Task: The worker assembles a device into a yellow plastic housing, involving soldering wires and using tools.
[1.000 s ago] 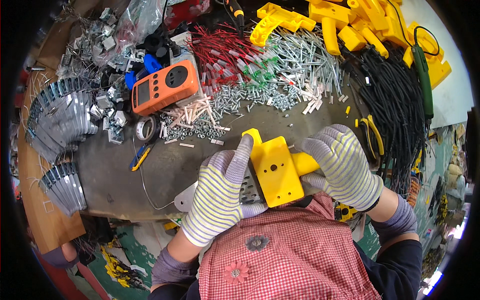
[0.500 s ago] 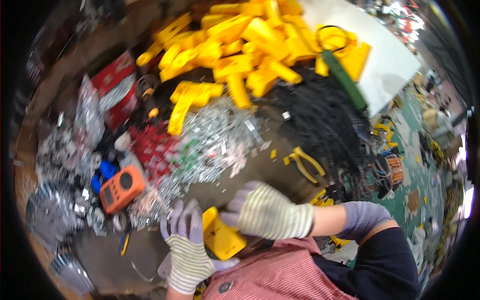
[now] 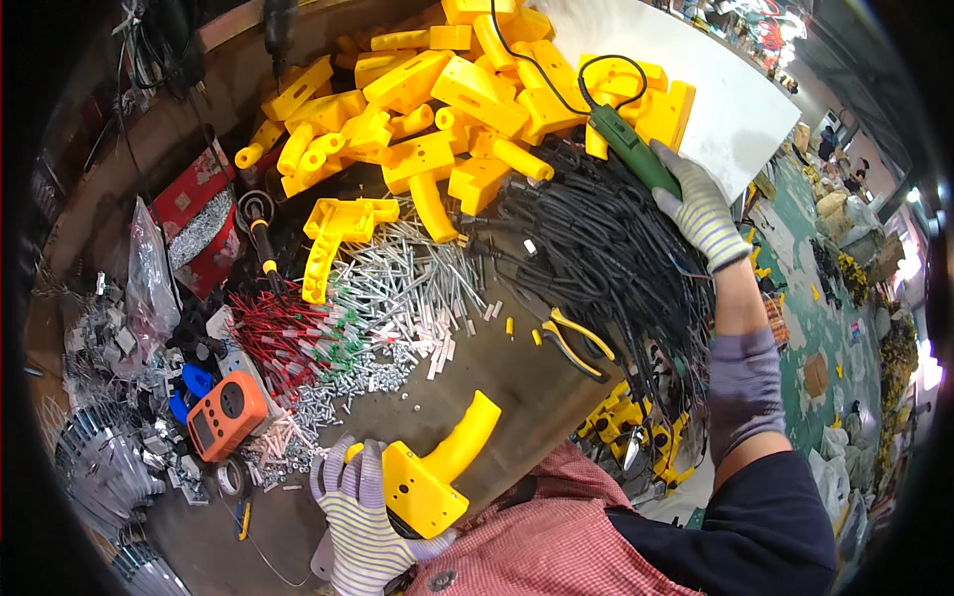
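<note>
My left hand (image 3: pixel 360 517), in a striped glove with lilac fingers, holds a yellow plastic housing (image 3: pixel 422 492) near my apron. Its curved handle points up and right, and small holes show in its flat face. Out at the upper right, my right hand (image 3: pixel 704 204), gloved alike, has its fingers and thumb round the lower end of a green corded hand tool (image 3: pixel 633 147). That tool's black cord loops over a pile of yellow housings (image 3: pixel 487 94). Which part of the green tool lies under my palm is hidden.
Black cables (image 3: pixel 606 228) lie in a heap below the green tool. Yellow-handled pliers (image 3: pixel 576 343) rest on the bench (image 3: pixel 467 363). Silver screws (image 3: pixel 407 268), red wired parts (image 3: pixel 278 323) and an orange meter (image 3: pixel 228 415) fill the left. A white board (image 3: pixel 730 109) stands far right.
My right hand has left the yellow housing, reached far up and right, and closed on the green tool. In my left hand the housing is turned, its handle now showing.
</note>
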Demonstrator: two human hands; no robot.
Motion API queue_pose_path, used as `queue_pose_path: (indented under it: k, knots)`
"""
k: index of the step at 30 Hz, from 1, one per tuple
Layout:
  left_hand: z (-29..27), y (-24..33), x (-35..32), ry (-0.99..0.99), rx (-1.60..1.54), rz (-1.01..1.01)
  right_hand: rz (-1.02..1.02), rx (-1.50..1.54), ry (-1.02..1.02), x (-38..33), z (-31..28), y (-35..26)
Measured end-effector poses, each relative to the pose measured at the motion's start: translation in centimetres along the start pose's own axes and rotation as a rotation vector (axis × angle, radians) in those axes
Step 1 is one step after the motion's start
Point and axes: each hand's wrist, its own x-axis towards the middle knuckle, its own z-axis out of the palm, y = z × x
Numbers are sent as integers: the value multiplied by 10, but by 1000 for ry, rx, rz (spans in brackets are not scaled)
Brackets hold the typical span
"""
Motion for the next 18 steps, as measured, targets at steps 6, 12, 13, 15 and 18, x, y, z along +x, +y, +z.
queue_pose_path:
  k: [6,12,13,15,18]
  knots:
    - [-7,8,1,-20,-21,-49,-68,490,217,-18,-7,-13]
    - [1,2,6,38,-105,-22,123,2396,-251,-82,3,-160]
    - [0,2,5,30,-100,-29,125,2509,-336,-85,17,-170]
    - [-1,2,3,13,-95,-48,345,2499,-326,-93,36,-198]
    - [-1,2,3,18,-105,-49,138,2591,-378,-105,58,-207]
